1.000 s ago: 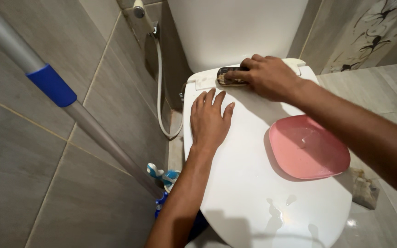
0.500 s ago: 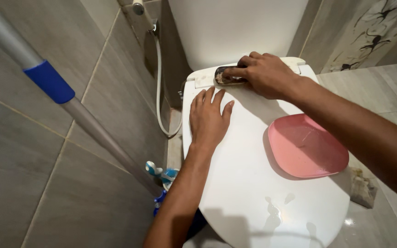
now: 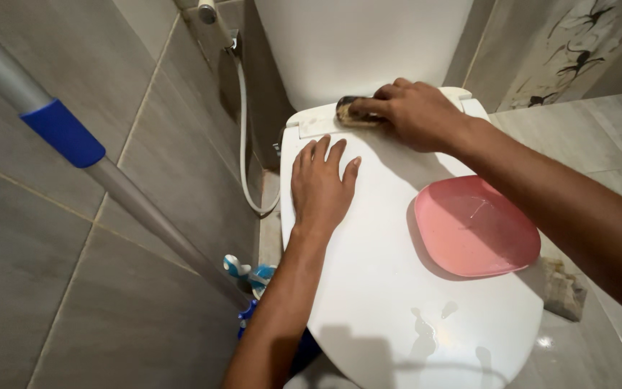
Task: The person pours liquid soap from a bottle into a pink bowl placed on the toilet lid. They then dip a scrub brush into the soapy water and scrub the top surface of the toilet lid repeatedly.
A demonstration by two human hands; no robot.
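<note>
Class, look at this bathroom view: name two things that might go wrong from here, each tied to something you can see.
1. The pink bowl sits at the right edge of the closed toilet lid; the right hand scrubbing with the sponge brings the forearm close, so it might be knocked off.
2. Water droplets on the lid could let the flat left hand slip.

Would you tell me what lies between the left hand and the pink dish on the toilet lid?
Only bare white lid separates the left hand from the pink dish, seen from the head view.
</note>
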